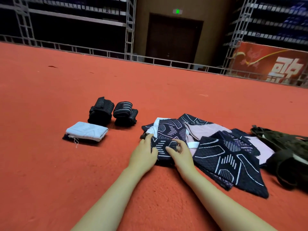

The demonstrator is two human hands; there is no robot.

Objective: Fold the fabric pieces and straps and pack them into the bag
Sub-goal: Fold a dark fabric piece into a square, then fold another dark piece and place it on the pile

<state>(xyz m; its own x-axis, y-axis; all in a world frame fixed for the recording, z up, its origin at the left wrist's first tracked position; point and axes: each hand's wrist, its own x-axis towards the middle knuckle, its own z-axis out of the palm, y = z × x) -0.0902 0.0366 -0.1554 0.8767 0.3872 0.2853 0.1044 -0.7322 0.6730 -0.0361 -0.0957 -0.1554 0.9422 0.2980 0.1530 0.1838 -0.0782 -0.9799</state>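
**Both hands on a dark patterned piece, mid-fold on the red carpet**

Starting on the left: there's a small folded stack [85, 132] sitting on the red carpet [50, 164], pale blue side up with a dark layer underneath. Just behind it are two rolled black straps, the left roll [100, 110] and the right roll [125, 113], side by side and pretty much touching.

Middle of the view, the left hand [144, 154] grips the left edge of a dark fabric piece [162, 147] with white line patterns, fingers curled over its side. The right hand [180, 151] pinches the same piece from the right, thumb on top of the folded-over edge. That piece lies on the carpet at the near-left end of the loose pile.

Right of the hands is the unfolded pile [221, 147]: more dark patterned pieces mixed with pink ones, overlapping and splayed out. Far right, a dark olive bag [283, 142] lies on the carpet just beside the pile, looks slumped, though it's blurry so I can't tell whether it's open.
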